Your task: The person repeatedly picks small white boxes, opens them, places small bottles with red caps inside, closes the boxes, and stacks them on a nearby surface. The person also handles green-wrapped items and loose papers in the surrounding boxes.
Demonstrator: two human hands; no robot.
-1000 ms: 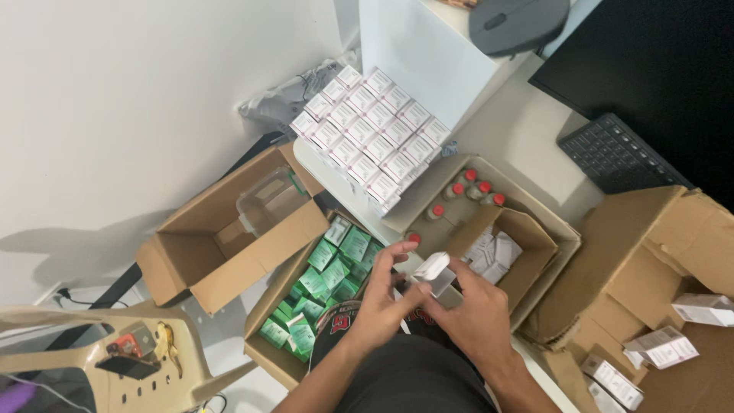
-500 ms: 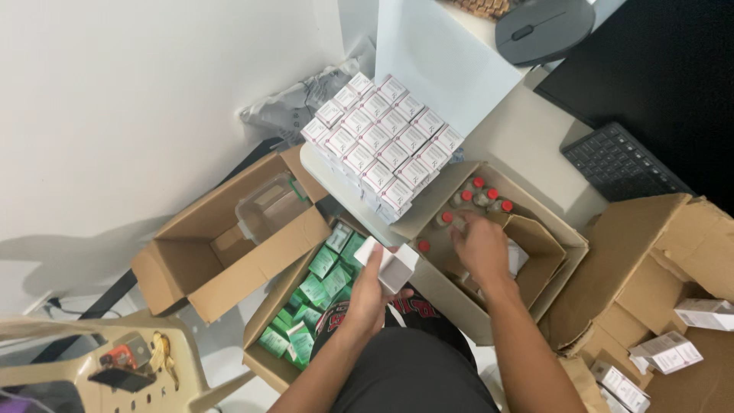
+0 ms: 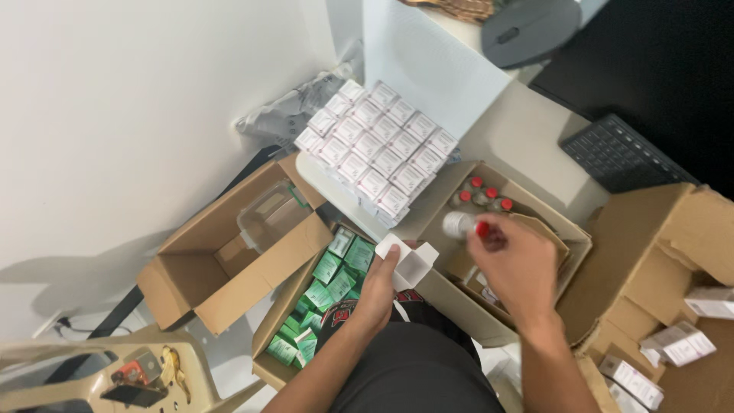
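My left hand (image 3: 377,294) holds a small white carton (image 3: 409,263) with its flaps open, above my lap. My right hand (image 3: 516,264) grips a small bottle with a red cap (image 3: 464,225), lifted just above an open cardboard box (image 3: 554,229) that holds more red-capped bottles (image 3: 482,195). Bottle and carton are a short way apart. On the desk behind lies a block of several closed white cartons (image 3: 375,149) in rows.
A cardboard box of green packets (image 3: 321,298) sits by my left knee. An open cardboard box with a clear plastic tub (image 3: 260,222) stands at the left. More boxes with white cartons (image 3: 673,344) are at the right. A keyboard (image 3: 623,157) and mouse (image 3: 527,27) lie on the desk.
My right hand reached into the box of bottles and has come up with a red-capped bottle. My left hand kept the open white carton, its flaps now up.
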